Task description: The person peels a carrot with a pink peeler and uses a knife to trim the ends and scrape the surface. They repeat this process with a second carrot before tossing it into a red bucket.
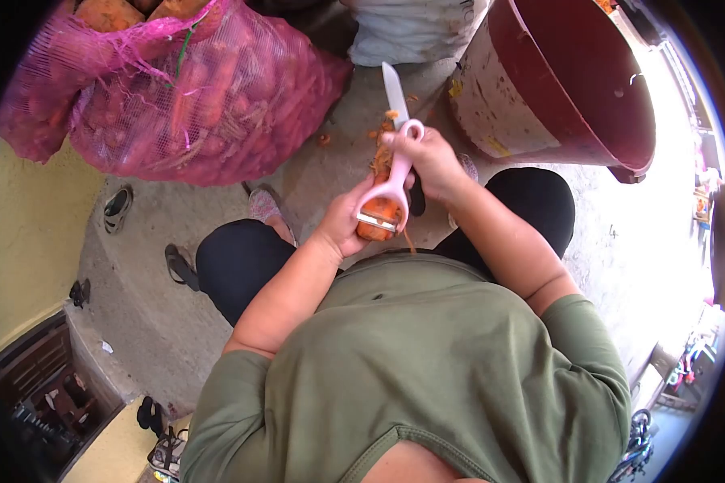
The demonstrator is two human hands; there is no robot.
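Note:
An orange carrot [372, 233] is gripped in my left hand [345, 219], its near end poking out toward my belly. My right hand [433, 163] closes on a pink peeler [399, 173], whose wide forked head and metal blade lie across the carrot. Past the looped end of the peeler's handle juts a pale knife blade [394, 90], pointing away from me; where it joins a handle is hidden by my right hand. Orange peelings [384, 151] cling around the far end of the carrot, and a thin strip hangs beside the peeler head.
A pink mesh sack [209, 105] full of carrots stands front left. A white sack [415, 32] is at the front, beside a large dark-red tub [532, 88] on the right. Sandals [181, 266] lie on the concrete floor at left, near a yellow wall [28, 249].

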